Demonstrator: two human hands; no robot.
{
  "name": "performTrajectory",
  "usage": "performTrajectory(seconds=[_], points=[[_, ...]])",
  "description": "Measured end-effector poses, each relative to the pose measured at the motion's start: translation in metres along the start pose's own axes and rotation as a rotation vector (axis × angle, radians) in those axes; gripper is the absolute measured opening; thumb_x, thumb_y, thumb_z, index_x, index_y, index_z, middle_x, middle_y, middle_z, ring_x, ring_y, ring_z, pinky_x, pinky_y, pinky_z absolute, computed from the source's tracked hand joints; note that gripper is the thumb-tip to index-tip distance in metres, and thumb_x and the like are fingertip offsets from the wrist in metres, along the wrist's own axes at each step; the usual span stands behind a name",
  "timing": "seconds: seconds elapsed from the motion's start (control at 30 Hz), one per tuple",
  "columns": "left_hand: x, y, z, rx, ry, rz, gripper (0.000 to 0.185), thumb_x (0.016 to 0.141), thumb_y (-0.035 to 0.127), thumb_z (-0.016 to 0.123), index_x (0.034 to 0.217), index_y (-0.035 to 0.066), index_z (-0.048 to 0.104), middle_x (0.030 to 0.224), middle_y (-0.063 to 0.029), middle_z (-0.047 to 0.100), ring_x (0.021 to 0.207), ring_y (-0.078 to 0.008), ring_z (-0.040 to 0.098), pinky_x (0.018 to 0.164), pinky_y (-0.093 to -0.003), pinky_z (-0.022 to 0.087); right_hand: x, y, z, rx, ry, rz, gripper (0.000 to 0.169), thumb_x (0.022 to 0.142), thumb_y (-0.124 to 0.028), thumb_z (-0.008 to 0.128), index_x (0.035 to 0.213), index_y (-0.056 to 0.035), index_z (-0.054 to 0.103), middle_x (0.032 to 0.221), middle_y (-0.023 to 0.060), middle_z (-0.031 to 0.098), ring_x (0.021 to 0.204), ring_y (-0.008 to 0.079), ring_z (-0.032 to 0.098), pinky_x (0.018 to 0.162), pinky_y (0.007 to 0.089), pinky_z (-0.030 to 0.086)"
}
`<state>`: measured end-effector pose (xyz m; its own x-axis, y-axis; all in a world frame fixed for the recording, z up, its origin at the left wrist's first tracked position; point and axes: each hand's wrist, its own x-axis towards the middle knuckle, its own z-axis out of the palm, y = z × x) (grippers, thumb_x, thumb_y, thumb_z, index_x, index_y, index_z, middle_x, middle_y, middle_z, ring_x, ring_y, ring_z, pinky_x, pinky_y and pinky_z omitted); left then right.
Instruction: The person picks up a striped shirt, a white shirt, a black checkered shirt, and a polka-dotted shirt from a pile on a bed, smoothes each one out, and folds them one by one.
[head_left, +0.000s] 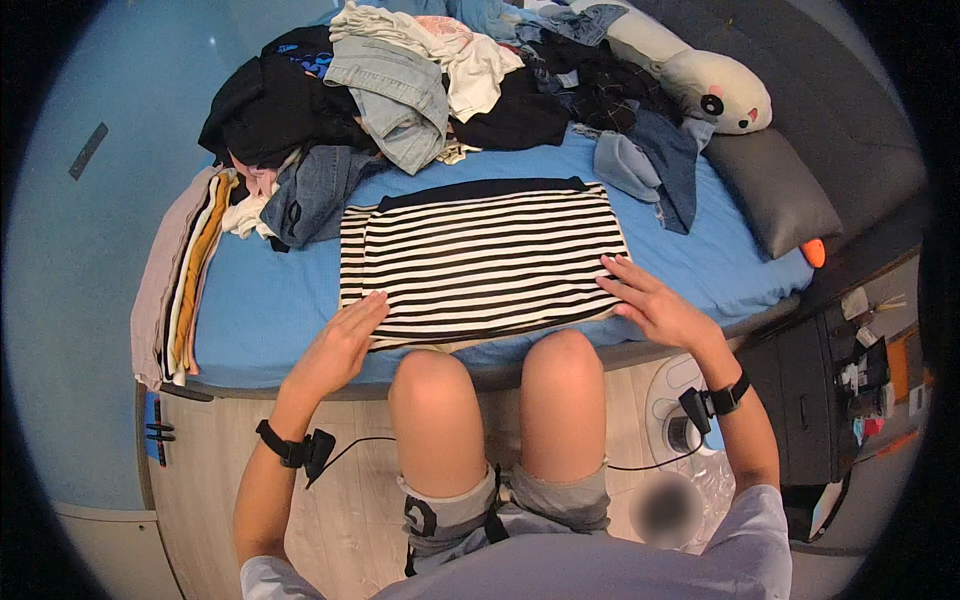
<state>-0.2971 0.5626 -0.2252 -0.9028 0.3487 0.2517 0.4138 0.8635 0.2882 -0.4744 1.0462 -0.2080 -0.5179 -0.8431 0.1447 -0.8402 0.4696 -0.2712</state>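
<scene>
A black-and-white striped knit garment (487, 255) with a black band along its far edge lies folded flat on the blue bed sheet (255, 315), close in front of my knees. My left hand (341, 341) rests on its near left corner, fingers together and pointing inward. On the right edge lies my right hand (652, 304), its fingers spread on the stripes. Neither hand grips the cloth. A strip of striped fabric shows past the left fold, and a pale layer peeks out beneath the near edge.
Behind it is a heap with light-blue jeans (397, 97), a black garment (277, 112) and a white garment (476, 67). A folded clothes stack (184, 277) stands left. At right are a denim piece (667, 172), grey cushion (772, 195), plush toy (720, 90) and dark drawer cabinet (802, 390).
</scene>
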Motion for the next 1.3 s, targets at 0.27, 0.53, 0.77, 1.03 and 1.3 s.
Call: performTrajectory(seconds=[0.27,0.53,0.77,1.03,1.3], points=[[0.005,0.012,0.022,0.286,0.101,-0.052,0.062,0.074,-0.009,0.064,0.135,-0.006,0.055,0.138,-0.0242,0.059,0.127,-0.0394,0.057,0.112,-0.0471,0.044,-0.008,-0.001,-0.001,-0.117,0.06,-0.01,0.067,0.076,0.001,0.072,0.14,-0.0005,0.053,0.156,0.019,0.043,0.143,0.0378,0.044,0.117,0.0434,0.042],[0.025,0.014,0.024,0.364,0.095,-0.141,0.035,0.082,-0.005,0.06,0.117,-0.007,0.062,0.118,-0.0232,0.067,0.111,-0.0384,0.066,0.094,-0.0422,0.054,0.0,0.023,0.026,-0.318,0.318,-0.017,0.044,0.08,0.001,0.065,0.124,-0.003,0.064,0.126,0.0166,0.067,0.109,0.0352,0.068,0.092,0.0416,0.057],[0.06,-0.003,-0.075,0.24,0.209,-0.092,0.044,0.071,-0.018,0.056,0.111,-0.004,0.067,0.107,-0.025,0.069,0.096,-0.0407,0.069,0.086,-0.0458,0.056,0.043,0.01,-0.072,-0.27,0.411,-0.008,0.038,0.078,0.012,0.059,0.113,-0.001,0.069,0.101,0.0196,0.072,0.093,0.0371,0.071,0.082,0.0423,0.058],[0.111,0.03,-0.222,0.29,0.074,-0.13,0.019,0.081,-0.008,0.066,0.099,-0.005,0.072,0.085,-0.0255,0.07,0.078,-0.0374,0.07,0.073,-0.0402,0.055,0.084,-0.027,-0.192,-0.223,0.396,0.08,0.026,0.088,0.009,0.062,0.109,-0.0005,0.073,0.095,0.0213,0.074,0.086,0.0368,0.072,0.081,0.0424,0.056],[0.149,0.001,-0.247,0.348,0.102,-0.101,0.022,0.081,-0.007,0.066,0.103,-0.006,0.069,0.09,-0.0261,0.069,0.087,-0.0433,0.068,0.079,-0.0416,0.055,0.138,0.009,-0.215,-0.341,0.441,0.053,0.026,0.087,0.005,0.063,0.11,-0.001,0.073,0.097,0.0223,0.073,0.088,0.038,0.072,0.08,0.0429,0.056]])
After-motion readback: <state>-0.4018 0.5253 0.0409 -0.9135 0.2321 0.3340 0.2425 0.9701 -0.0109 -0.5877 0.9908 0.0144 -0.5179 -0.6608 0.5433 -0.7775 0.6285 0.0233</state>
